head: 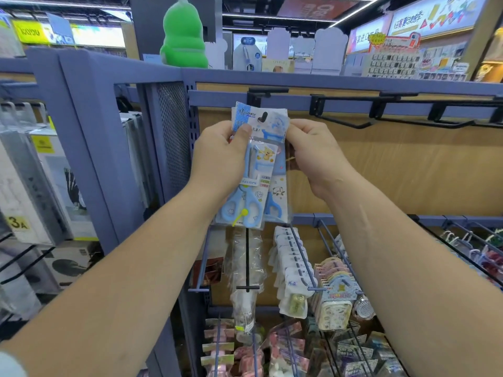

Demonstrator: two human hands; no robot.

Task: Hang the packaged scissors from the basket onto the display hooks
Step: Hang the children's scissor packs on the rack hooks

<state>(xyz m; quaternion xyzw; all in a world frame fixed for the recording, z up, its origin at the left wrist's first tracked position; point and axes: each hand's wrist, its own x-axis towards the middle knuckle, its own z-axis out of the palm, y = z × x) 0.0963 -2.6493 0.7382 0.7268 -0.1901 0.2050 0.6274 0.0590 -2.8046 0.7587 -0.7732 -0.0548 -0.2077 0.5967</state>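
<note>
A clear pack of blue scissors hangs upright in front of the wooden back panel, with a second pack right behind it. The black tip of a display hook shows through the hole in the pack's white header card. My left hand pinches the front pack's left top, thumb on its face. My right hand grips the right edge of the packs. The basket is out of view.
Empty black hooks stick out from the blue rail to the right. Below hang rows of packaged trinkets on blue wire hooks. A blue perforated post stands at left, a green plush on top.
</note>
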